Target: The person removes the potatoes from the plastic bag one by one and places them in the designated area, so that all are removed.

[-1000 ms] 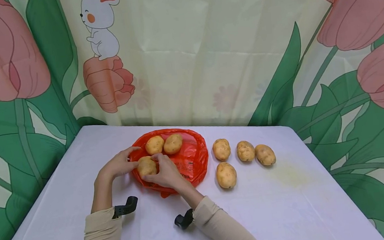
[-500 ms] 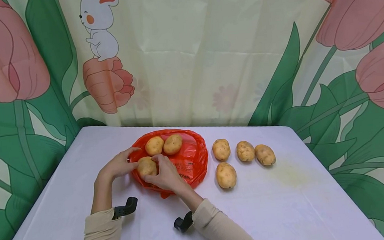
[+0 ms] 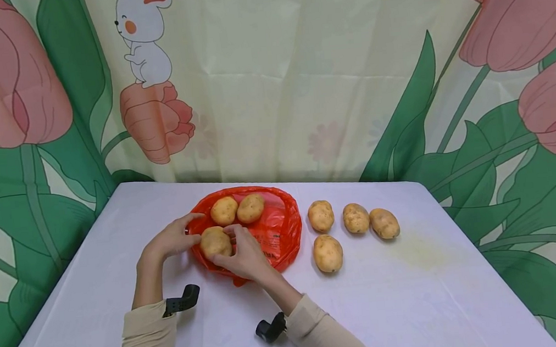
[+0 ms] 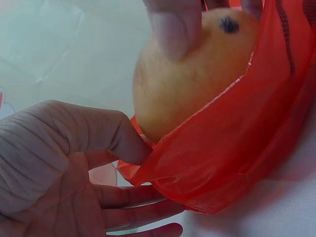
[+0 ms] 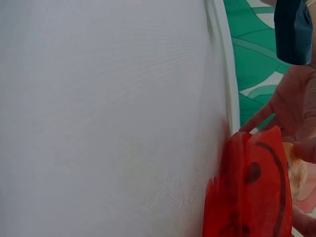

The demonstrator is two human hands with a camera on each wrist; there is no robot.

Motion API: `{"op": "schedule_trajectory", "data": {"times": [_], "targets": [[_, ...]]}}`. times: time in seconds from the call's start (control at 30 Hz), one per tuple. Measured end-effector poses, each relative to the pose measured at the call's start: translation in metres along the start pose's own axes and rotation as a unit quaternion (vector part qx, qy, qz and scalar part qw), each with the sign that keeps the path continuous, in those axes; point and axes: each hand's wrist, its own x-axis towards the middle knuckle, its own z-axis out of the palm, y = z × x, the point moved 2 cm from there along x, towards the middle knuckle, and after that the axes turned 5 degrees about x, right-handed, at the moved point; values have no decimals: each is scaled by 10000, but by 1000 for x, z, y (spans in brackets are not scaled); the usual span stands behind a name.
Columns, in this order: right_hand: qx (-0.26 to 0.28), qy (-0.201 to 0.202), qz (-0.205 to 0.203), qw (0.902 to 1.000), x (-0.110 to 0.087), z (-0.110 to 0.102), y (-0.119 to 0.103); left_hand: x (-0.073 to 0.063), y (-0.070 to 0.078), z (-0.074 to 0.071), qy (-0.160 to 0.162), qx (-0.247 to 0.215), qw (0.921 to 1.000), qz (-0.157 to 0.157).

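A red plastic bag [image 3: 290,227] lies spread with its mouth rolled back into a round opening. My left hand [image 3: 171,240] holds the left side of its rim, thumb inside and fingers outside, as the left wrist view shows. Just inside that rim, my right hand [image 3: 247,258] grips a potato [image 3: 215,242] between thumb and fingers. The thumb presses on this potato [image 4: 182,94], which has a dark spot, in the left wrist view. Two more potatoes, a left one [image 3: 224,210] and a right one [image 3: 250,208], sit at the back of the bag.
Right of the bag, several potatoes lie on the white table [image 3: 394,306]; the nearest potato [image 3: 328,253] is in front of the others. A curtain [image 3: 270,86] with a rabbit and tulips hangs behind. Black wrist cameras stick out from both sleeves.
The right hand and the potato it grips have shifted slightly right. The left hand stays at the bag's rim, and the other potatoes have not moved.
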Motion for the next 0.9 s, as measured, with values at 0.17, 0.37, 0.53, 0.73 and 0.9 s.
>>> {"op": "schedule_trajectory", "data": {"times": [0.17,0.37,0.53,0.73,0.9], "targets": [[223,9,66,9997,-9,-5,-1,0,0,0,33,22,10000,71],[417,29,-131,9990,-21,-15,-3,0,0,-1,54,88,9999,103],[506,8,-138,9986,-29,-23,-2,0,0,0,30,113,9999,50],[484,55,-110,9987,-42,-33,-1,1,0,0,8,116,9999,39],[485,145,-113,9987,-51,-39,0,1,0,0,-15,133,9999,19]]}}
